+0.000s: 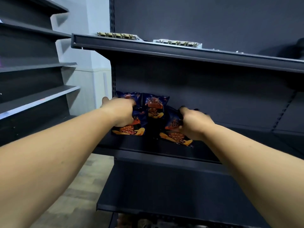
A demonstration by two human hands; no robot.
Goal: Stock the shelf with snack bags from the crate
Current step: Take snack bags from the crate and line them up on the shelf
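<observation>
Both hands grip bags: left hand [122, 112] curls over the left bag [127, 127], right hand [193, 123] pinches the right bag [176, 137], at the shelf's [164, 154] left end. Third bag [155, 106] stands behind. Stocking barely begun; most shelf bare. Crate unseen.

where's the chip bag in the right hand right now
In the head view, the right hand grips a chip bag on the middle shelf, right of the other bags.
</observation>
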